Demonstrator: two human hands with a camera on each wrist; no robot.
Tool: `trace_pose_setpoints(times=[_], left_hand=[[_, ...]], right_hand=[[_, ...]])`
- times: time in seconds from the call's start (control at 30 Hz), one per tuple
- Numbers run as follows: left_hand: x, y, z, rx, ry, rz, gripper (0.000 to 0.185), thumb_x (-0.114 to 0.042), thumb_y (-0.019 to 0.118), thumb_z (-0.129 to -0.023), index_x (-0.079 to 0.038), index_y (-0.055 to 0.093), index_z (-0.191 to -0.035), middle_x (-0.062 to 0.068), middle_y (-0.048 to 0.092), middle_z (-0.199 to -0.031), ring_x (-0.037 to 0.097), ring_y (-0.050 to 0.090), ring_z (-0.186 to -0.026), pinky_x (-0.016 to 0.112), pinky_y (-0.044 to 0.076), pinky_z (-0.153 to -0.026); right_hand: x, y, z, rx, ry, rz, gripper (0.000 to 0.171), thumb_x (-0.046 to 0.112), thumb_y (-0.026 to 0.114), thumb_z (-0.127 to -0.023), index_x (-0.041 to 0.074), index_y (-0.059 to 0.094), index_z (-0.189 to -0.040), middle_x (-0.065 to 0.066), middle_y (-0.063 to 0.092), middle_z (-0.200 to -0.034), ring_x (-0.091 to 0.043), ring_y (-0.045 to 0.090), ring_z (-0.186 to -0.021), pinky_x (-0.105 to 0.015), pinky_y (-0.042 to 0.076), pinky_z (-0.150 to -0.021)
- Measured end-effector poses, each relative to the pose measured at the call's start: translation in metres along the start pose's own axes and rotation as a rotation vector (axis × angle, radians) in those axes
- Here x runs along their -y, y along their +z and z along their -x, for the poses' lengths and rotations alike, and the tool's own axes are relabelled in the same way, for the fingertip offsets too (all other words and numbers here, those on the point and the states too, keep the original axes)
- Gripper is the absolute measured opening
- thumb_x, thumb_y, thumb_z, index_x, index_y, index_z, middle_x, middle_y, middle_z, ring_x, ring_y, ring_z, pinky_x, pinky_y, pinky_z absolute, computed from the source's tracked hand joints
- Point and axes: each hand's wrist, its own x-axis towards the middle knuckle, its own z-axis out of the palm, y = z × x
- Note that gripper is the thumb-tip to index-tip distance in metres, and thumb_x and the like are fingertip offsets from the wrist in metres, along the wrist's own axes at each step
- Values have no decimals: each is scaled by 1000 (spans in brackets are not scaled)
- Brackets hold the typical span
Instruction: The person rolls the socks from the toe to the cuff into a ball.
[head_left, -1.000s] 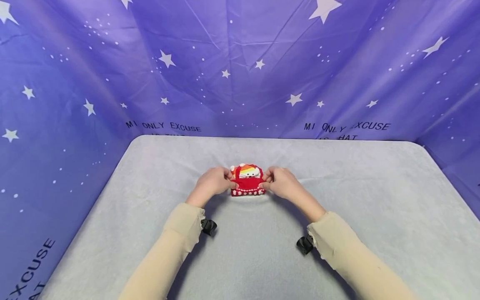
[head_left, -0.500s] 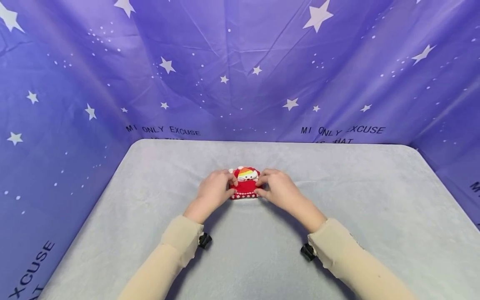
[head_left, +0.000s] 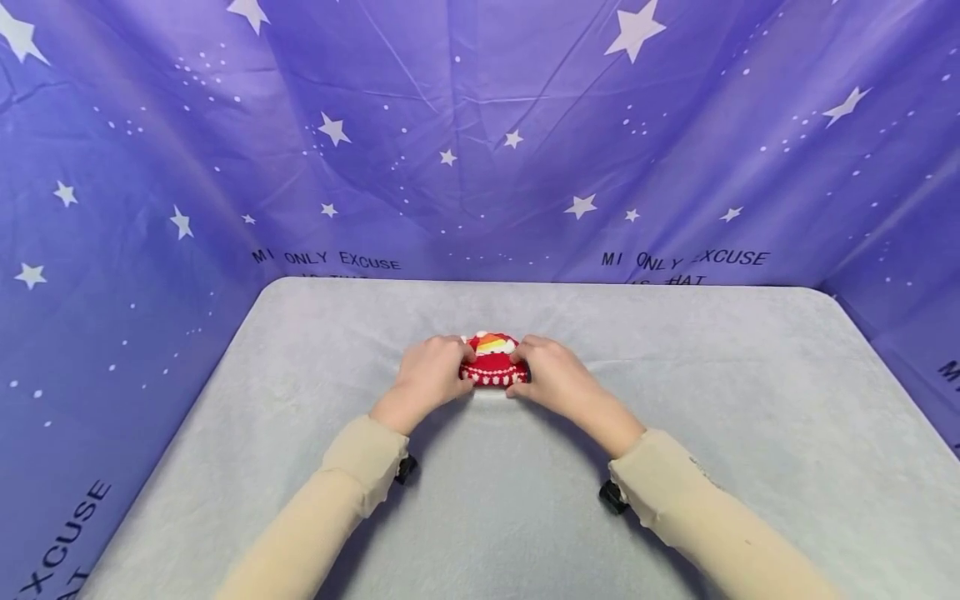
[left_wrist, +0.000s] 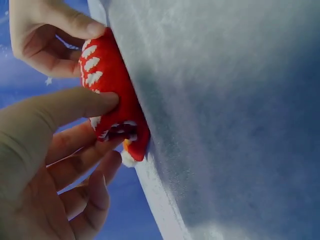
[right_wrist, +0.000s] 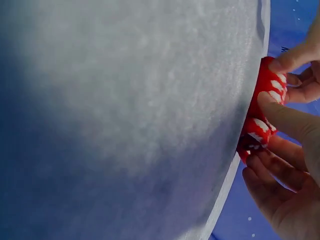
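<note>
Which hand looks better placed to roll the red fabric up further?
Neither left nor right clearly leads. The left hand grips the left end of the red fabric, the right hand its right end, both with thumbs on the near side. An even roll would probably need both.

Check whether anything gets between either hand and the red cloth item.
Nothing visible does. The left hand and the right hand grip the red cloth item directly, one at each end, above the grey table.

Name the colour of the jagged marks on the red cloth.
The marks on the cloth are white; the left wrist view shows them best.
</note>
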Motion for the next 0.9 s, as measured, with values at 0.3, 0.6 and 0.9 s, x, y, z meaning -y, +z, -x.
trace_pose_setpoints(times=[0.3,0.6,0.9], left_hand=[[9,1,-19,112,-187,150,43,-40,74,-83,-23,71,-123,4,73,-117,24,67,-94,38,54,-74],[16,-1,-35,154,-334,287,28,-33,71,-84,-18,71,-107,3,71,-108,19,60,-88,34,48,-68],[32,-5,-45,207,-328,446,10,-26,74,-87,-16,70,-90,0,64,-85,16,53,-76,28,39,-65]], right_hand=[[-7,1,-19,58,200,-154,33,19,81,-81,0,72,-106,-16,74,-104,-31,68,-97,-47,54,-92],[-19,-16,-48,260,397,-345,27,22,75,-88,-1,74,-103,-7,74,-83,-12,59,-67,-27,48,-75],[-31,-16,-61,326,567,-668,24,8,75,-87,-2,59,-100,-23,60,-121,-11,61,-70,-25,59,-72]])
